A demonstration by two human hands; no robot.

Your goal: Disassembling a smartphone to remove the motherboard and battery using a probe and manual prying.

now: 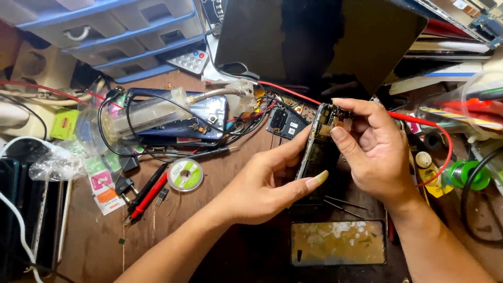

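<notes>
We have a crowded workbench [94, 246] with an opened phone [317, 157] held on edge at its middle.

Our left hand [267, 183] grips the phone from the left, our right hand [374, 152] from the right at its upper end. Before the phone a flat panel [338, 242] lies on the bench. Left of our left hand lie a solder reel [185, 175] and two test probes [149, 191]; behind those rests another phone [178, 118]. A drawer unit [120, 34] stands at the far left, and a large leaning panel [319, 39] behind the hands.
</notes>
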